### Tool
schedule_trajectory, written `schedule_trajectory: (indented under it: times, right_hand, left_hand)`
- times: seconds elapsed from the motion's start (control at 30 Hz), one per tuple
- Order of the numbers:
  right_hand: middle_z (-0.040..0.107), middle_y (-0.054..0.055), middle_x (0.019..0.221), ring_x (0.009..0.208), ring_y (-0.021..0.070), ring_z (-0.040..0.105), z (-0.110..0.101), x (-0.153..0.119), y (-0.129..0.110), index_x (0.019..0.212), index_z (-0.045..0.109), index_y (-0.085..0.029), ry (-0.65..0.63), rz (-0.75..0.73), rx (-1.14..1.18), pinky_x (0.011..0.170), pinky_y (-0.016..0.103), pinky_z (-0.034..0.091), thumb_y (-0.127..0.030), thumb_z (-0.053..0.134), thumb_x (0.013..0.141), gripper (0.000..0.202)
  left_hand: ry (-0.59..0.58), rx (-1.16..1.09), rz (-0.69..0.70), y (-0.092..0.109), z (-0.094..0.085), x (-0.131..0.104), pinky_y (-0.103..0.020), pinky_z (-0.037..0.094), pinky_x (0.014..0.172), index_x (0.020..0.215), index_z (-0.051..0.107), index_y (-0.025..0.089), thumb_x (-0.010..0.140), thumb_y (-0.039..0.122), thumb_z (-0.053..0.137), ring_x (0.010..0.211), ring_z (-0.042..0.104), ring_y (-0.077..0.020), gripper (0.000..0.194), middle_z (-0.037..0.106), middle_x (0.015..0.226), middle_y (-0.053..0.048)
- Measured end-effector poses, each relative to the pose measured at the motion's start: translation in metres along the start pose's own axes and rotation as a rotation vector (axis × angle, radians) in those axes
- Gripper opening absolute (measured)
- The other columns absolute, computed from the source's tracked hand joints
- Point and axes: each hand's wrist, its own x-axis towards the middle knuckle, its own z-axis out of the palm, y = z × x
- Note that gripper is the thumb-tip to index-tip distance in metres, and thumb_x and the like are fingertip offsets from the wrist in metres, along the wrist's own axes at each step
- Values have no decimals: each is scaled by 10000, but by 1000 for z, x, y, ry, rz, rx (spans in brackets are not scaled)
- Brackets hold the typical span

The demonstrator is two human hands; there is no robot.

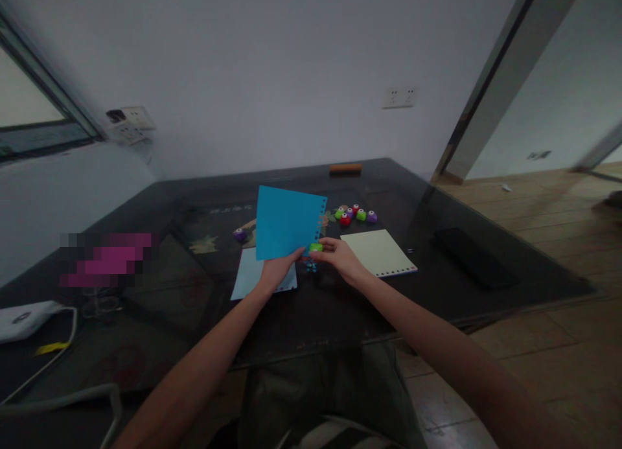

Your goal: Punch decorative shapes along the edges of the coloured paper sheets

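Observation:
My left hand (280, 269) is closed on the lower edge of a bright blue sheet of paper (287, 223), held up above the table. A row of small holes runs down the sheet's right edge. My right hand (343, 260) pinches a small green paper punch (315, 247) at the sheet's lower right corner; whether the paper sits inside it I cannot tell. Under my hands lie small coloured bits (310, 265). A pale blue sheet (250, 277) lies partly beneath my left hand. Beside my right hand lies a cream sheet (379, 251) with holes along its near edge.
Several red, green and purple punches (345, 219) cluster behind the cream sheet. One purple punch (240, 234) lies left. A brown roll (345, 168) sits at the back of the dark table (165, 209). A black flat object (473, 258) lies right; a white device (26, 321) with cable, left.

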Motion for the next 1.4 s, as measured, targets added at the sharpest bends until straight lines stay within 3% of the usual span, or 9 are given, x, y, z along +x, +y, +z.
schedule_trajectory:
  times: [0.67, 1.1, 1.4]
  right_hand:
    - [671, 9, 755, 704, 148, 623, 1, -1, -2, 794, 629, -181, 12, 5, 3, 729, 308, 499, -263, 786, 534, 314]
    - [668, 17, 772, 705, 152, 621, 1, -1, -3, 784, 614, -172, 19, 25, 12, 735, 327, 498, -267, 789, 529, 323]
    - [664, 8, 747, 680, 143, 615, 2, -2, -5, 765, 605, -175, 34, 35, 23, 745, 335, 498, -244, 793, 519, 317]
  left_hand:
    - [-35, -2, -44, 5, -2, -2, -387, 358, 1004, 907, 670, 169, 696, 367, 649, 1062, 576, -265, 290, 657, 1096, -100]
    - [-50, 97, -63, 5, -1, -1, -337, 304, 1041, 942, 678, 196, 727, 358, 622, 1164, 508, -236, 275, 654, 1116, -62]
    - [-37, 52, -88, 7, -2, -2, -353, 328, 1025, 973, 664, 154, 715, 345, 647, 1119, 543, -250, 322, 634, 1145, -105]
